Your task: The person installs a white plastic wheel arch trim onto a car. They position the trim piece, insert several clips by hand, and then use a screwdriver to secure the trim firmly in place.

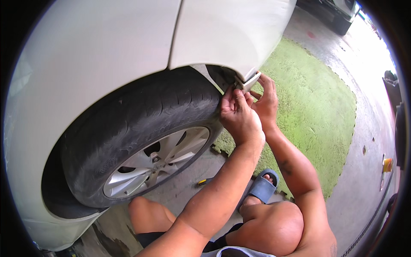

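Observation:
At the lower corner of the car's white bumper [239, 38], a small white trim piece [251, 82] juts out beside the wheel arch. My right hand [267, 102] grips its outer side, fingers bent round the edge. My left hand [240, 118] is closed in a pinch just inboard of it, close to the tyre. What those left fingertips hold, if anything, is hidden behind the hand. The black tyre [141, 107], on a silver alloy wheel [156, 165], fills the arch to the left, turned at an angle.
A green textured foam mat [312, 111] lies on the concrete floor [364, 171] to the right. My foot in a blue slide sandal [263, 188] is on its near edge. A yellow-and-black tool handle [204, 182] rests by the wheel. Another vehicle [340, 17] stands far right.

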A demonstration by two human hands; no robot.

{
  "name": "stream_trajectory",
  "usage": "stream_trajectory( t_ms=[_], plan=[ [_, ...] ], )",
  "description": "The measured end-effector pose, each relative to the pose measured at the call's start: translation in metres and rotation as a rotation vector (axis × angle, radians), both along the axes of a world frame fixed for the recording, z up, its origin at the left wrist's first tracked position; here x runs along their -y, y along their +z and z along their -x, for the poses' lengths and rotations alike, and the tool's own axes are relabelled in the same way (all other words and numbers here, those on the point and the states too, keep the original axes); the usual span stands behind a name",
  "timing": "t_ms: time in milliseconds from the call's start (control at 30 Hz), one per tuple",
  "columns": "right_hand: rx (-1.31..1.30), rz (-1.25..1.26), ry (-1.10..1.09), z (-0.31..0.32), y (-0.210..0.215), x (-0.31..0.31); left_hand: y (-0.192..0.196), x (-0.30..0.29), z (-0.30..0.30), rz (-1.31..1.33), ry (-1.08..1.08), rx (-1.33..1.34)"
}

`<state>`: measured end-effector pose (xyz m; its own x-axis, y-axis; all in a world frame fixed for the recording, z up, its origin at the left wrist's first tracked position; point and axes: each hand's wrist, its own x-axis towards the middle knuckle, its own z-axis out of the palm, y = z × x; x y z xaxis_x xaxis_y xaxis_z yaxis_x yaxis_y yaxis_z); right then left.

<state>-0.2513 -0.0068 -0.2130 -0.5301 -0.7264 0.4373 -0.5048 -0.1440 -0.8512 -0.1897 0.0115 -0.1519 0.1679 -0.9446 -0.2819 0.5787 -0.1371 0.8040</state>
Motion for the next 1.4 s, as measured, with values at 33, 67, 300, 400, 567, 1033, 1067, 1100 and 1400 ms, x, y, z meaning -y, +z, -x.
stream_trajectory(
  t_ms=[33, 67, 300, 400, 567, 1033, 1067, 1100, 1400],
  plan=[
    [-0.009, 0.018, -0.004, 0.002, -0.002, 0.001, -0.001, 0.000, 0.002, 0.003, 0.001, 0.006],
    [-0.027, 0.017, -0.006, 0.004, -0.003, 0.001, -0.002, 0.001, 0.004, 0.007, 0.003, 0.012],
    [0.012, 0.049, 0.030, 0.013, -0.008, 0.000, 0.001, -0.003, 0.014, -0.004, 0.026, 0.089],
    [0.009, 0.046, 0.047, 0.014, -0.007, 0.001, 0.006, 0.000, 0.015, -0.032, 0.035, 0.106],
    [0.022, 0.037, 0.060, 0.016, -0.007, 0.000, 0.005, 0.002, 0.018, -0.031, 0.045, 0.104],
    [0.082, 0.056, 0.061, 0.010, -0.006, 0.001, -0.011, 0.001, 0.010, 0.051, -0.013, 0.054],
    [0.120, 0.055, 0.067, 0.009, -0.009, 0.003, -0.013, 0.001, 0.008, 0.062, 0.003, 0.055],
    [0.120, 0.061, 0.081, 0.008, -0.013, 0.003, -0.015, 0.002, 0.005, 0.071, 0.002, 0.048],
    [0.153, 0.053, 0.104, 0.008, -0.015, 0.003, -0.035, 0.009, -0.009, 0.263, -0.098, 0.233]
  ],
)
